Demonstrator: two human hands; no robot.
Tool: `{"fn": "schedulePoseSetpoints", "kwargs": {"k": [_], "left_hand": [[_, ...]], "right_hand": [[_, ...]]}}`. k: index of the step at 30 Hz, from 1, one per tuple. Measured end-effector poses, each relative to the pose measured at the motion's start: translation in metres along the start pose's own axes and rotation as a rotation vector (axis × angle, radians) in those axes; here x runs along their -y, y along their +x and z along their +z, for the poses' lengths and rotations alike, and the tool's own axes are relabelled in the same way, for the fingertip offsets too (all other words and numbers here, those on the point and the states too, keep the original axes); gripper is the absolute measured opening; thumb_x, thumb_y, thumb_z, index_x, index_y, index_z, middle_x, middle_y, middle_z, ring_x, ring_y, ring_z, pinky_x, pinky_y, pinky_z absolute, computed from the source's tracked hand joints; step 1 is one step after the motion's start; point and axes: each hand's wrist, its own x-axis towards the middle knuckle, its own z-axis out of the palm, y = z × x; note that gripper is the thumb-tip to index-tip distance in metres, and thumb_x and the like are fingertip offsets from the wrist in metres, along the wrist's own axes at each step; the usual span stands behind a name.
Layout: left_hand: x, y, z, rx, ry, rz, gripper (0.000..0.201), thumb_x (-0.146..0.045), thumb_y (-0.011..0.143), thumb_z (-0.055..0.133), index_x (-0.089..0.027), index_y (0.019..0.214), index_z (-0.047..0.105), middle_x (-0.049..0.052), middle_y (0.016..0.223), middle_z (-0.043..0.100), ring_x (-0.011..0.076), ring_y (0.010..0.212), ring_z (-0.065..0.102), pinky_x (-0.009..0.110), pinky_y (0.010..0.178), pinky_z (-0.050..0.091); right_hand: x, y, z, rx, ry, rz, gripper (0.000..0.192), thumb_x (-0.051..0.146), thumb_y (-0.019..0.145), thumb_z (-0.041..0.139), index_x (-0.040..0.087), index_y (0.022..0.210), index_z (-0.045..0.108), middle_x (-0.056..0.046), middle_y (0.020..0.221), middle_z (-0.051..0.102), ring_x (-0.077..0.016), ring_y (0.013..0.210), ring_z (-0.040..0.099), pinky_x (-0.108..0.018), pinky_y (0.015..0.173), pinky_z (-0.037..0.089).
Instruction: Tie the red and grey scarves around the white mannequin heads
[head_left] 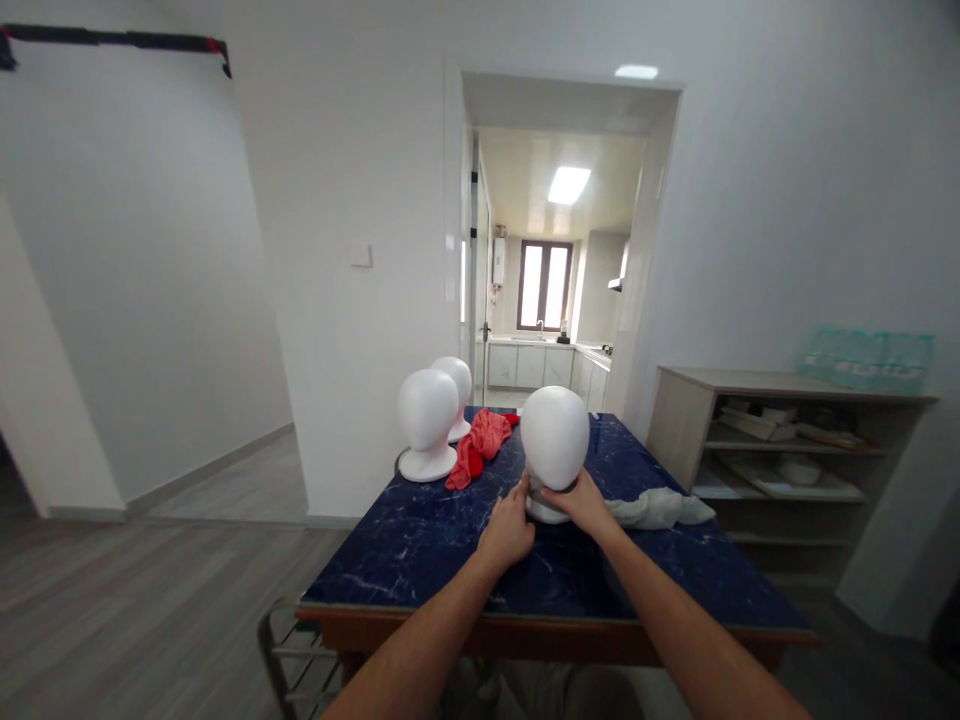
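In the head view, just below the middle of the frame, a white foam mannequin head (555, 437) stands upright on a dark blue marbled table (420, 560), its long axis vertical and its base toward the near edge. Both hands meet at its neck and base: the left hand (508, 530) comes in from the lower left, fingers curled together and touching the left side of the base, while the right hand (583, 503) comes in from the lower right, its fingers wrapped on the neck from the right side. The 2 hands sit about equally close, the right one slightly higher and further up the neck, so the head lies straight above and just beyond the fingers. How firmly either hand grips cannot be told from this angle. Just right of the base, touching or nearly touching the right wrist, a pale grey cloth (660, 510) lies crumpled on the table. Toward the far left part of the tabletop stand 2 more mannequin heads, a nearer one (427, 425) and a farther one (455, 392) partly behind it, well apart from the hands. Between them and the held head lies a red cloth (478, 445), bunched. At the right of the frame stands a low open shelf unit (780, 455) holding papers and a bowl; in the centre background a doorway (562, 250) opens onto a kitchen.
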Motion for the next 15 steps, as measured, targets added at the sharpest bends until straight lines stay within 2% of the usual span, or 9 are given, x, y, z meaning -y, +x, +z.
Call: {"fn": "schedulePoseSetpoints", "kwargs": {"k": [3, 7, 12, 15], "left_hand": [[0.004, 0.002, 0.002, -0.007, 0.014, 0.018, 0.104, -0.005, 0.075, 0.056, -0.022, 0.172, 0.023, 0.012, 0.170, 0.040, 0.0286, 0.157, 0.037, 0.045, 0.134, 0.017], [0.009, 0.004, 0.003, -0.012, 0.022, 0.047, 0.101, -0.005, 0.076, 0.055, -0.021, 0.171, 0.027, 0.013, 0.168, 0.044, 0.0287, 0.156, 0.039, 0.046, 0.134, 0.018], [0.009, 0.002, 0.007, -0.026, 0.079, 0.057, 0.090, -0.014, 0.085, 0.057, -0.015, 0.170, 0.027, 0.015, 0.174, 0.033, 0.0333, 0.163, 0.023, 0.050, 0.134, 0.013], [0.006, 0.000, 0.008, -0.012, 0.050, 0.041, 0.088, -0.018, 0.088, 0.059, -0.017, 0.170, 0.026, 0.012, 0.176, 0.029, 0.0336, 0.165, 0.018, 0.052, 0.134, 0.012]], "right_hand": [[0.004, -0.002, 0.020, -0.117, -0.104, 0.117, 0.089, 0.055, 0.066, 0.089, 0.019, 0.141, 0.057, -0.018, 0.131, 0.072, -0.0345, 0.121, 0.069, -0.042, 0.096, 0.055], [0.007, -0.002, 0.028, -0.187, -0.237, 0.244, 0.094, 0.063, 0.068, 0.086, 0.016, 0.143, 0.054, -0.021, 0.127, 0.073, -0.0383, 0.119, 0.070, -0.043, 0.095, 0.055], [0.000, 0.005, 0.011, -0.175, -0.305, 0.247, 0.093, 0.067, 0.071, 0.084, 0.016, 0.143, 0.055, -0.021, 0.128, 0.073, -0.0390, 0.121, 0.069, -0.044, 0.097, 0.054], [-0.010, 0.009, -0.004, -0.158, -0.338, 0.212, 0.089, 0.066, 0.071, 0.084, 0.018, 0.142, 0.058, -0.019, 0.130, 0.072, -0.0387, 0.125, 0.067, -0.045, 0.101, 0.052]]}}
